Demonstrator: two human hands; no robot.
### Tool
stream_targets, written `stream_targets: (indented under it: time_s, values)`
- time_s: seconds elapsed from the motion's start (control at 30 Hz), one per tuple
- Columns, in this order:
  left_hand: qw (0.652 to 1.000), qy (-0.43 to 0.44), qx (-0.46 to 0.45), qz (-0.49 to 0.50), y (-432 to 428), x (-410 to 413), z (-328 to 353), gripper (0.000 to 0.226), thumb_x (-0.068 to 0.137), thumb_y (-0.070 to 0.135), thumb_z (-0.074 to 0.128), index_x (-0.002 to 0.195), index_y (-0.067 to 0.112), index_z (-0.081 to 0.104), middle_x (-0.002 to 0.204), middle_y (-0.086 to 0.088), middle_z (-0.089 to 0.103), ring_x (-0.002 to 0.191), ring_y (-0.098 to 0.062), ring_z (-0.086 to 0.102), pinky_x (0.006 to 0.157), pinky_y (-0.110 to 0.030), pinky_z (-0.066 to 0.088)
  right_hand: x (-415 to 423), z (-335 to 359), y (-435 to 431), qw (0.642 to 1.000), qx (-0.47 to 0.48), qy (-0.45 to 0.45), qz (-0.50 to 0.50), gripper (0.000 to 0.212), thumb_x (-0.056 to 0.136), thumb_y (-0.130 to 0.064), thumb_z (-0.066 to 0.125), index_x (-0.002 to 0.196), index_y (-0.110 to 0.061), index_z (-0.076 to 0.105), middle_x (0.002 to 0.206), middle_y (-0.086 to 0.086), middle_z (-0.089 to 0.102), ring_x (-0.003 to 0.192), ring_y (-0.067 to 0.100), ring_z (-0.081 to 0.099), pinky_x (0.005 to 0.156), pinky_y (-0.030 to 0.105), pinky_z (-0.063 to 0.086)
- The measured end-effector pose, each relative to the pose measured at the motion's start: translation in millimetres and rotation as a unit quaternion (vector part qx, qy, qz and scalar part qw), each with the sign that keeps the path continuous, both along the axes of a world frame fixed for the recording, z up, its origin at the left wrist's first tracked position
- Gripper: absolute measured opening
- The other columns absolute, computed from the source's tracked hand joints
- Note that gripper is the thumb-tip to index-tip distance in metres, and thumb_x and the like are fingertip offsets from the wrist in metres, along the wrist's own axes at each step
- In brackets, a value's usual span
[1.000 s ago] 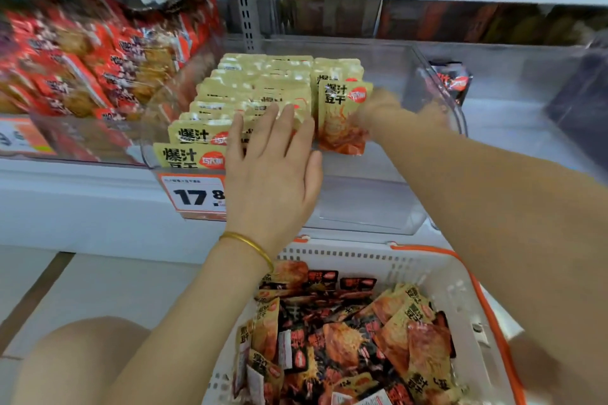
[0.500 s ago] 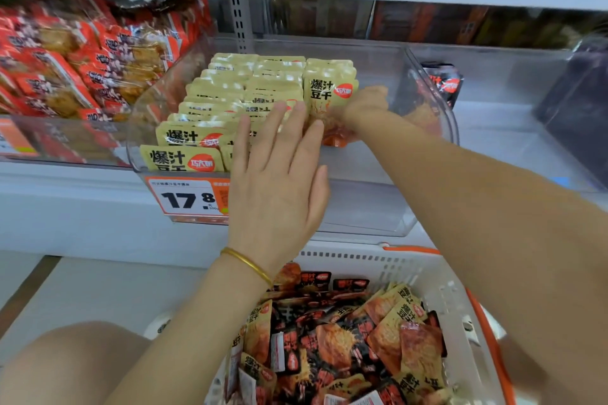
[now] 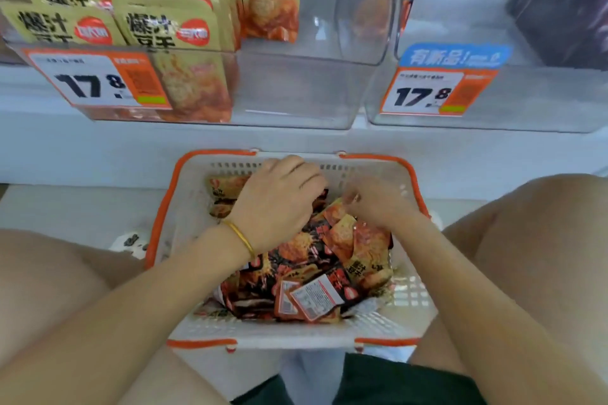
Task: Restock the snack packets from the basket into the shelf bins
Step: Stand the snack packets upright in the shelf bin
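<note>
In one basket (image 3: 184,207), left hand (image 3: 279,204), right hand (image 3: 381,207)

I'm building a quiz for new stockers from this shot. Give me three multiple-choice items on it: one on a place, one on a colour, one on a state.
1. Where are the left hand and the right hand?
A. raised overhead
B. in the basket, over its loose packets
C. folded in the lap

2. What colour is the basket's rim?
A. blue
B. green
C. orange

3. How do the yellow packets sit in the clear bin?
A. upright in rows
B. in a flat heap
C. hanging from hooks

Key:
1 B, both hands are inside the basket walls.
2 C, orange edging runs round the white basket.
3 A, they stand face forward, one behind another.
</note>
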State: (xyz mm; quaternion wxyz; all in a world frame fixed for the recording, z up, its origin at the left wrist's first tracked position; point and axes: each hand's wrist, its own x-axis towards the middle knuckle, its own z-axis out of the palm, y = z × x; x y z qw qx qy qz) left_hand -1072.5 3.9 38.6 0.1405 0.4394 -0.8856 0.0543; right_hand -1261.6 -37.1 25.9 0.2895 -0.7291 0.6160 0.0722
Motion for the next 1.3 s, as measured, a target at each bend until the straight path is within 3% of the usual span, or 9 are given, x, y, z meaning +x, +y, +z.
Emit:
stream_targets:
  time_s: [0.17,0.33,0.5,0.67,0.87,0.97,1.1,1.2,1.3]
  values:
    - [0.996,-0.021,0.09,0.002,-0.5,2.9,-22.2,0.03,0.071,0.007,0.074,0.1,0.011,0.07,0.106,-0.007,0.068,0.094,-0.029,0.064,0.07,-0.041,0.056,-21.4,-100.9,-8.7,0.993,0.057,0.058,-0.08,0.053,0.092,-0.01,0.051,0.139,0.002,0.029,0.119,0.018,0.056,0.103,0.031,0.058,0.065,0.033,0.048]
    - [0.992,-0.027,0.123,0.002,-4.9,8.7,-34.9,0.031,0.069,0.011,0.077,0.099,0.011,0.069,0.105,-0.008,0.067,0.092,-0.03,0.064,0.064,-0.04,0.057,-39.9,-142.7,-12.4,0.987,0.085,0.067,-0.118,0.067,0.092,-0.025,0.056,0.145,-0.007,0.02,0.137,0.02,0.044,0.121,0.04,0.047,0.092,0.045,0.043]
    - [0.988,-0.033,0.153,-0.01,-5.3,8.4,-49.8,0.03,0.07,0.008,0.075,0.099,0.009,0.068,0.102,-0.01,0.066,0.09,-0.032,0.062,0.063,-0.043,0.056,-41.0,-155.0,-14.8,0.987,0.061,0.101,-0.108,0.061,0.088,-0.038,0.061,0.133,-0.006,0.037,0.135,0.019,0.041,0.119,0.038,0.047,0.092,0.046,0.044]
    - [0.978,-0.056,0.202,-0.005,-3.0,5.7,-54.7,0.029,0.088,0.014,0.058,0.117,0.011,0.061,0.122,-0.008,0.058,0.11,-0.031,0.053,0.082,-0.046,0.051,-32.2,-148.8,-19.6,0.986,0.059,0.035,-0.154,0.016,0.074,-0.03,0.062,0.073,-0.019,0.05,0.089,0.008,0.061,0.091,0.03,0.06,0.076,0.039,0.053]
    - [0.925,-0.009,0.364,0.11,-7.9,0.8,-51.9,0.052,0.097,0.031,0.047,0.145,0.018,0.03,0.148,-0.003,0.036,0.134,-0.021,0.034,0.108,-0.036,0.035,-13.3,-101.0,-37.6,0.991,0.054,-0.117,-0.048,0.015,0.082,-0.026,0.069,0.076,-0.02,0.057,0.074,0.001,0.058,0.075,0.018,0.055,0.075,0.037,0.047]
    - [0.886,0.104,0.42,0.164,-10.3,1.5,-42.3,0.064,0.091,0.036,0.059,0.145,0.015,0.029,0.144,-0.004,0.041,0.13,-0.021,0.041,0.105,-0.035,0.038,-1.4,-53.1,-39.7,0.96,0.101,-0.261,-0.013,0.014,0.085,-0.016,0.068,0.085,-0.003,0.065,0.08,0.016,0.064,0.068,0.013,0.055,0.064,0.027,0.044]
    - [0.873,0.201,0.41,0.174,-10.3,2.7,-13.3,0.031,0.084,0.025,0.068,0.112,0.016,0.059,0.106,0.002,0.064,0.097,-0.015,0.061,0.077,-0.026,0.047,7.2,1.5,-24.8,0.914,0.135,-0.382,-0.032,0.003,0.085,-0.012,0.067,0.087,-0.009,0.069,0.074,-0.005,0.068,0.065,0.002,0.062,0.058,0.017,0.048]
    - [0.841,0.304,0.423,0.144,-8.3,5.7,18.7,0.013,0.083,0.012,0.07,0.094,0.016,0.066,0.092,0.003,0.069,0.085,-0.01,0.065,0.076,-0.025,0.05,-0.2,21.0,-13.2,0.849,0.22,-0.473,-0.081,0.025,0.081,-0.03,0.065,0.097,-0.01,0.065,0.079,0.001,0.069,0.076,0.015,0.066,0.067,0.028,0.056]
    - [0.813,0.394,0.41,0.126,-4.8,10.5,54.6,0.021,0.082,0.003,0.069,0.084,0.023,0.062,0.086,0.008,0.068,0.074,-0.002,0.064,0.073,-0.023,0.053,-4.4,39.5,0.3,0.77,0.331,-0.544,-0.051,0.056,0.067,-0.04,0.077,0.112,-0.011,0.06,0.096,0.009,0.072,0.083,0.023,0.07,0.068,0.032,0.058]
